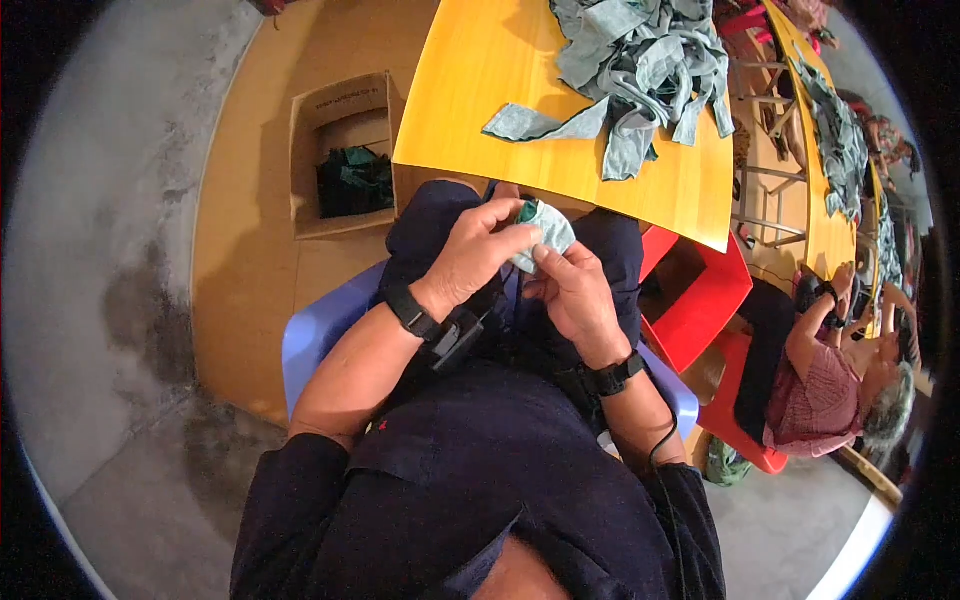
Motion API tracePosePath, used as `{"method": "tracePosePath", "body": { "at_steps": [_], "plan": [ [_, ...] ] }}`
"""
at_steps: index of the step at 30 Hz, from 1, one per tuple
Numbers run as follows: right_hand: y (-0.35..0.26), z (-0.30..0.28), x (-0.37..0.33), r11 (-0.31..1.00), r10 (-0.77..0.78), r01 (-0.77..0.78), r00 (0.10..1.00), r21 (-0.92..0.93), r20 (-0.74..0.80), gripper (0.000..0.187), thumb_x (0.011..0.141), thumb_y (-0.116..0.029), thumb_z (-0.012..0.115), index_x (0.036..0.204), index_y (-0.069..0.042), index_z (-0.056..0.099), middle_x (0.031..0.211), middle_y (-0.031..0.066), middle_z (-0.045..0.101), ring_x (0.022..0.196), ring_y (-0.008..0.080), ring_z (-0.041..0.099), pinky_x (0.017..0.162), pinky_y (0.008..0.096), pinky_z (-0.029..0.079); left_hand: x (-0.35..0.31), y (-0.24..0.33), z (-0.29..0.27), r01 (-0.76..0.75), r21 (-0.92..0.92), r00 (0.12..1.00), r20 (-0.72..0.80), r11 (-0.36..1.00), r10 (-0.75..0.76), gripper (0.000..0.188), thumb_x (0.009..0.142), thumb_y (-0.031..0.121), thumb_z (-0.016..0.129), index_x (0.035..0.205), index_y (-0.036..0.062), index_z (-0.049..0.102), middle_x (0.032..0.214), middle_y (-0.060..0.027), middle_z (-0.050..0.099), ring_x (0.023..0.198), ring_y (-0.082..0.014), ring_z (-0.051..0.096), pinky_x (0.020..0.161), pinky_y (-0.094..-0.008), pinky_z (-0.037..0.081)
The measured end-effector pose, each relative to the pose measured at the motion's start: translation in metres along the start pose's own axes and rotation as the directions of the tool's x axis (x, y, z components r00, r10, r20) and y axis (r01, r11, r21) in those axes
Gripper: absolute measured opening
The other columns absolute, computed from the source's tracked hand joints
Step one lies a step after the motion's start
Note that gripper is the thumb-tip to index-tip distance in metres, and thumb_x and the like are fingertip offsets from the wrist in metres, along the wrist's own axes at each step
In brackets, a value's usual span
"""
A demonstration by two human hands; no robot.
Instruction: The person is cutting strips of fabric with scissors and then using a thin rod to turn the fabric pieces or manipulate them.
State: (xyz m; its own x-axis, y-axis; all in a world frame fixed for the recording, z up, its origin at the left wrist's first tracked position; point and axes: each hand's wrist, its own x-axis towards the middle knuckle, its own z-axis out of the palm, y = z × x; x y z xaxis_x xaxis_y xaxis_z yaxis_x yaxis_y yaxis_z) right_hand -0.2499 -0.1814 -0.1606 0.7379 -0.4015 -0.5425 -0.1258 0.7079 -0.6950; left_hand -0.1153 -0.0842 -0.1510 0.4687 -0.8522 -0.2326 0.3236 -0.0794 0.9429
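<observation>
Above my lap, a small folded piece of pale grey-green fabric [553,228] with a dark green edge is pinched between my two hands. My left hand [470,252] grips its left side, thumb and fingers pressed together on the cloth. From the lower right, my right hand [580,297] pinches the bottom edge with thumb and forefinger, its other fingers curled in. Just beyond my hands, a heap of similar fabric strips [645,75] lies on the yellow table [455,85], one strip reaching out toward the left.
An open cardboard box [308,165] with dark green fabric pieces [355,182] stands on the floor at left. I sit on a blue chair [312,335]. A red stool [705,305] is at my right, near a seated co-worker [825,395] at another table with fabric strips [838,140].
</observation>
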Motion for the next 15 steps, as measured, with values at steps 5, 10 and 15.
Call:
{"method": "tracePosePath", "body": {
  "at_steps": [5, 10, 15],
  "plan": [
    [0.005, 0.003, 0.001, 0.999, 0.020, -0.021, 0.999, -0.036, -0.024, 0.015, 0.095, -0.016, 0.062, 0.103, -0.004, 0.063, 0.087, 0.0025, 0.066, 0.070, 0.0106, 0.061, 0.061, 0.0253, 0.050, 0.011, -0.016, -0.007, 0.145, 0.069, 0.989, -0.027, 0.987, -0.143, 0.023, 0.096, 0.018, 0.059, 0.103, -0.0016, 0.067, 0.087, -0.0001, 0.067, 0.076, -0.0046, 0.058, 0.069, -0.0224, 0.048],
    [0.010, -0.007, -0.011, 0.828, 0.287, -0.105, 0.923, -0.550, 0.256, 0.025, 0.098, -0.024, 0.056, 0.103, -0.001, 0.061, 0.088, 0.0042, 0.065, 0.075, 0.0120, 0.063, 0.066, 0.0254, 0.050, 0.007, -0.026, -0.011, 0.104, -0.084, 0.987, -0.114, 0.991, -0.113, 0.022, 0.096, 0.018, 0.058, 0.096, -0.0009, 0.068, 0.085, -0.0002, 0.067, 0.074, -0.0054, 0.060, 0.067, -0.0232, 0.049],
    [0.003, 0.004, -0.022, 0.860, 0.217, -0.067, 0.945, -0.505, 0.244, 0.019, 0.100, -0.021, 0.052, 0.095, -0.004, 0.059, 0.076, 0.0028, 0.062, 0.063, 0.0105, 0.059, 0.056, 0.0240, 0.046, 0.017, 0.011, -0.009, -0.020, -0.220, 0.958, -0.282, 0.975, -0.044, 0.025, 0.093, 0.020, 0.061, 0.086, -0.0029, 0.067, 0.077, -0.0015, 0.066, 0.067, -0.0062, 0.059, 0.060, -0.0240, 0.048]
  ]
}}
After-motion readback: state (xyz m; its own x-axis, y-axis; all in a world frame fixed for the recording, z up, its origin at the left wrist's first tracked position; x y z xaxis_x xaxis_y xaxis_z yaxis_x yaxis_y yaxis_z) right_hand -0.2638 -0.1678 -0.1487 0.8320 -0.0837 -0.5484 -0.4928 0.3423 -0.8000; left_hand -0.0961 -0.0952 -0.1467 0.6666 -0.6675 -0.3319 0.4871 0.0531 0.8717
